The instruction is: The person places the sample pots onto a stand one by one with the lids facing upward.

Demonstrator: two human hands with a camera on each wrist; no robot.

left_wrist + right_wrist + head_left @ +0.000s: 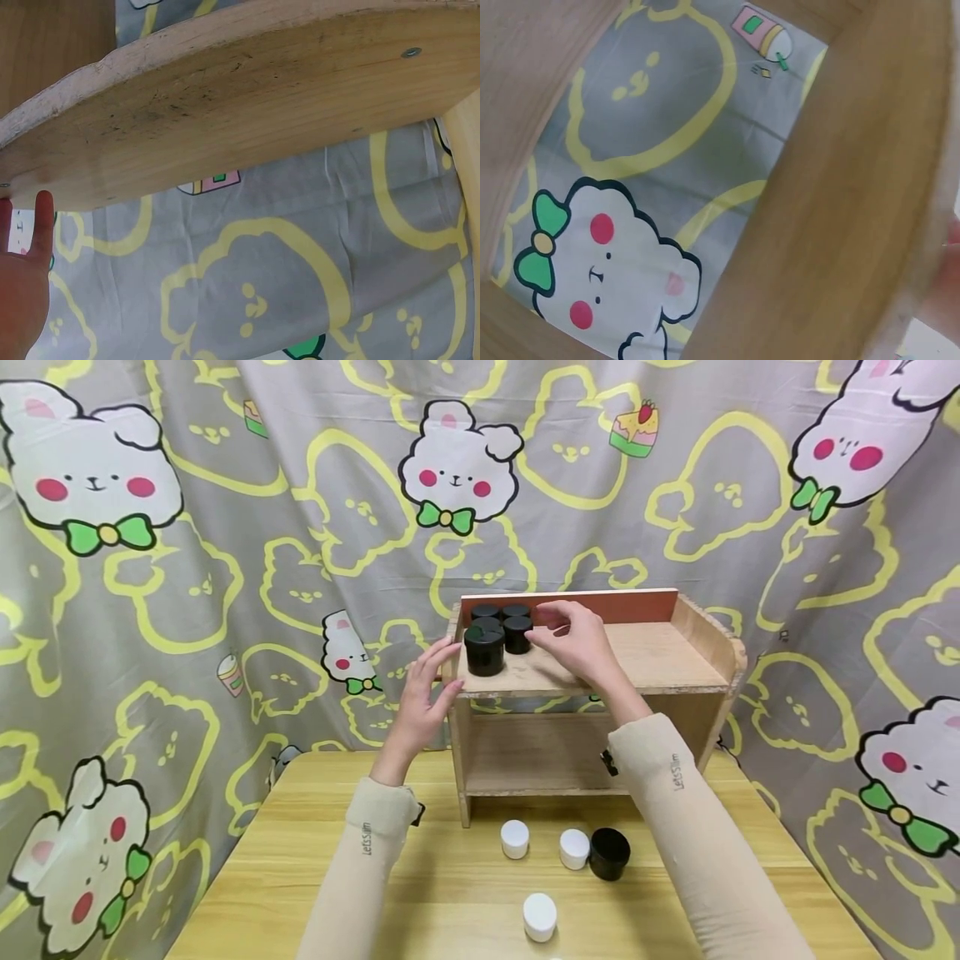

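Several black lidded jars [484, 656] stand grouped at the left end of the wooden shelf's top [637, 652]. My right hand [573, 639] is just right of the group, thumb and fingers parted, with the thumb tip right at the side of one black jar [518, 636]. My left hand [423, 697] is spread at the shelf's left side, fingertips by the upper edge close to the front jar. In the left wrist view, two fingers [43, 225] show beside the wooden side panel [225, 112]. The right wrist view mostly shows the shelf's boards [832, 187]; that hand is largely hidden.
On the table [300, 860] before the shelf stand white jars [514, 839], one close beside a larger black jar [610, 853]. Another white jar [540, 917] sits nearer me. A low reddish back board [622, 607] edges the shelf top. A patterned curtain [300, 527] hangs behind.
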